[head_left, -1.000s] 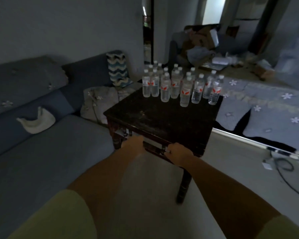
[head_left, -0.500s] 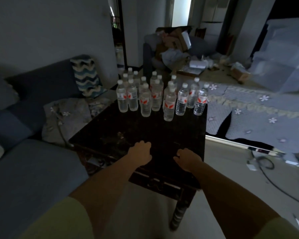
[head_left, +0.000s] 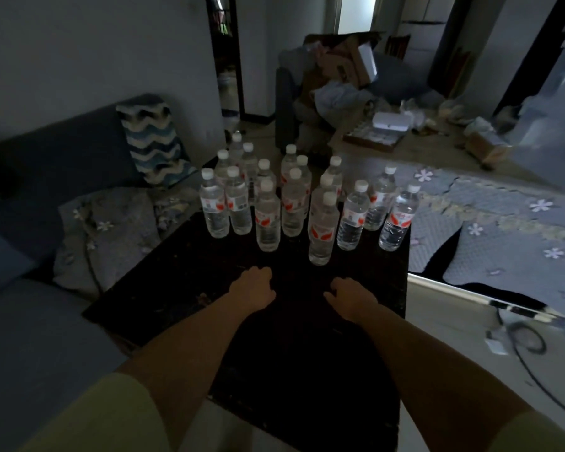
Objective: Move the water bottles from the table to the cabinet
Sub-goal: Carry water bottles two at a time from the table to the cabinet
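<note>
Several clear water bottles with white caps and red-white labels stand upright in a cluster on the far half of a dark wooden table (head_left: 177, 288). The nearest bottle (head_left: 322, 230) stands just beyond my right hand; another bottle (head_left: 268, 216) stands beyond my left hand. My left hand (head_left: 253, 287) and my right hand (head_left: 349, 296) hover over the tabletop a short way before the bottles, fingers loosely curled, holding nothing. No cabinet is in view.
A blue sofa (head_left: 30, 337) with a zigzag cushion (head_left: 154, 138) and a grey blanket (head_left: 108, 233) lies on the left. A floral quilt (head_left: 503, 243) covers the floor on the right, with cables (head_left: 529, 340) beside it. Boxes and clutter (head_left: 343, 70) fill the back.
I have stepped closer to the table. Both hands moved from its near edge forward over the top toward the bottles. The bottles have not moved.
</note>
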Demonstrator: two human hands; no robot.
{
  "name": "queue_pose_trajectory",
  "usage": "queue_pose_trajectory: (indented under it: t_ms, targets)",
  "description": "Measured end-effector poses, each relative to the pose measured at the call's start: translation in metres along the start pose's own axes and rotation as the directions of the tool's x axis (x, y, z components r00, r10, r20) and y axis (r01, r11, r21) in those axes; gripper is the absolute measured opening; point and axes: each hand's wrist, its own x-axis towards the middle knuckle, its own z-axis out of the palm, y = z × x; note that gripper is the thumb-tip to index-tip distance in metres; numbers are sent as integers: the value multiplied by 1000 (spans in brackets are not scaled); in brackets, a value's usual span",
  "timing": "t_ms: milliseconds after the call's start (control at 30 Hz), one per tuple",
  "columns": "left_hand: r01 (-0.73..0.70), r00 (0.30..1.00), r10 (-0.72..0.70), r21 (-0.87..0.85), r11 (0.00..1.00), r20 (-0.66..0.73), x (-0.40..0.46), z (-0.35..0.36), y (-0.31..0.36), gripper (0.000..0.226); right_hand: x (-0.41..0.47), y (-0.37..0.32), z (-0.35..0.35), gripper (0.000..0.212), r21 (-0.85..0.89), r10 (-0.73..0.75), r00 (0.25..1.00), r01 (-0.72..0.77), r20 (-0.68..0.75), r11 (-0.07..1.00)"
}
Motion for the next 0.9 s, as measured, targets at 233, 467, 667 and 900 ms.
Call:
queue_pose_trajectory:
  t_ms: [233, 467, 667, 900]
  targets:
    - [50, 998, -44, -118, 992, 55, 81, -12, -12, 57, 82, 19, -3, 76, 303, 143, 989, -125, -39, 945]
    - [105, 968, -233, -696, 711, -92, 178, -27, -22, 77, 150, 20, -1, 95, 825, 297, 938, -23, -177, 565]
    - [-4, 932, -327, -906, 423, -157, 236, -15, -22, 79, 190, -8, 14, 90, 907, 484, 834, 42, -263, 419]
    - [-68, 924, -289, -850, 522, -252, 263, 2, -36, 70, 200, -16, 15, 76, 858, 560, 759, -4, -331, 513]
